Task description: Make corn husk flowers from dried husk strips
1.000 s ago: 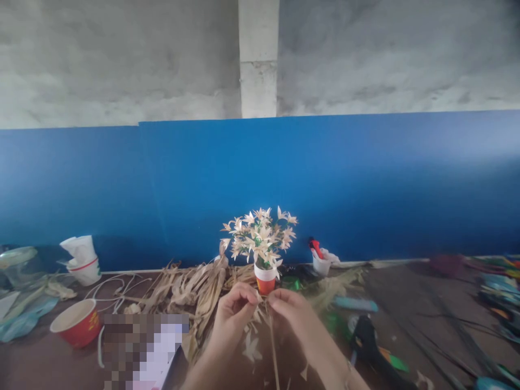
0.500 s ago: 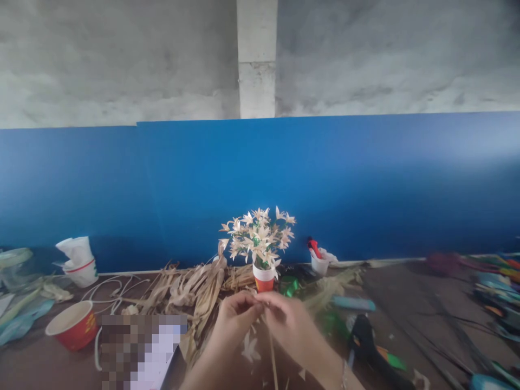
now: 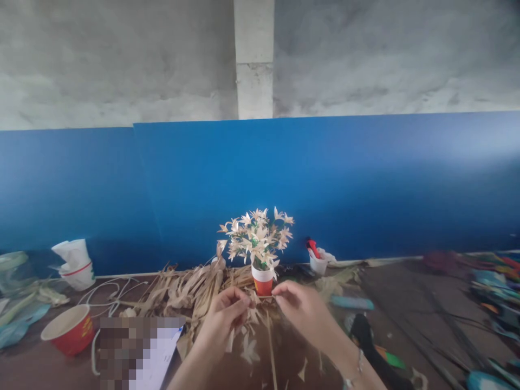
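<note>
Grips: left hand (image 3: pixel 224 317) and right hand (image 3: pixel 303 311) pinched on husk strip (image 3: pixel 262 298) | flower cup (image 3: pixel 262 281) just beyond

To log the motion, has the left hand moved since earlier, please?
Yes: the left hand, pinching a dried strip, has shifted left, away from the flower cup.

A craft workshop. Dried husk strips (image 3: pixel 190 284) and a cup of handmade flowers (image 3: pixel 258 244) crowd the lower centre. Bare concrete wall (image 3: pixel 122 59) fills the top.

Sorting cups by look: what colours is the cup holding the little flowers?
The flower cup is white above, orange-red below; clearest in the head view.
</note>
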Motion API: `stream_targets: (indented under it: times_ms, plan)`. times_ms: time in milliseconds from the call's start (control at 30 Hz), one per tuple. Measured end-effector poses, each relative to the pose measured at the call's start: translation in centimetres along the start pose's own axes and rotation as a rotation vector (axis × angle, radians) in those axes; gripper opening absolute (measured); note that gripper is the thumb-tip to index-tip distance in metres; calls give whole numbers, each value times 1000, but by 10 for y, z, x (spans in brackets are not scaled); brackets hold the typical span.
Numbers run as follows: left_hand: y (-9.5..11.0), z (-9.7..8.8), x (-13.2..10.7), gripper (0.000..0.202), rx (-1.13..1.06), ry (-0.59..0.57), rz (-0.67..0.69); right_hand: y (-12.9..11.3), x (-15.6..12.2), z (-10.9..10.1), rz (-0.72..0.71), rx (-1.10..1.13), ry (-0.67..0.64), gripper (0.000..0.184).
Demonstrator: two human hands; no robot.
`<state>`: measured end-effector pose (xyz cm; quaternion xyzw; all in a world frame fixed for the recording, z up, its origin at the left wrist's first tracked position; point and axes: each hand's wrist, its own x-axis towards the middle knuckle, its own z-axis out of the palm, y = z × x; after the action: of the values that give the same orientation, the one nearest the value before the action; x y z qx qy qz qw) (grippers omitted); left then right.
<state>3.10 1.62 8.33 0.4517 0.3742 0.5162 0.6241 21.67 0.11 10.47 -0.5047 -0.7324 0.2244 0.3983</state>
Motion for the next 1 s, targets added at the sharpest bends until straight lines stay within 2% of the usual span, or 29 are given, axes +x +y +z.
stream_targets:
  times_ms: [133,233,300,367,433,500,600,767,900,1000]
  plan:
    - [-1,-2,2,28,0,-38,-35,4,1,-5,-26,-65,52,21]
    - [1,-5,2,22,266,-31,35,5,2,-6,-30,-109,81,22]
    - [4,-6,1,14,556,24,228,4,1,-6,-29,-131,57,21]
    - [5,-5,-2,26,818,65,490,1,0,-3,-34,-137,18,19]
    - [2,-1,-6,39,1009,30,681,-1,-2,2,-46,-126,-17,18]
    - [-4,3,-9,35,1146,-45,752,-4,-4,7,-60,-122,-50,18]
    - [-14,8,-11,12,1288,-25,791,-6,-7,11,-73,-146,-107,20]
    - [-15,13,-12,18,1381,3,877,-4,-7,7,-55,-134,-177,21]
    - [-9,15,-13,15,1291,32,820,-4,-5,1,-83,-102,-152,22]
    - [-7,14,-13,16,1173,47,724,-5,-5,0,-63,-78,-120,21]
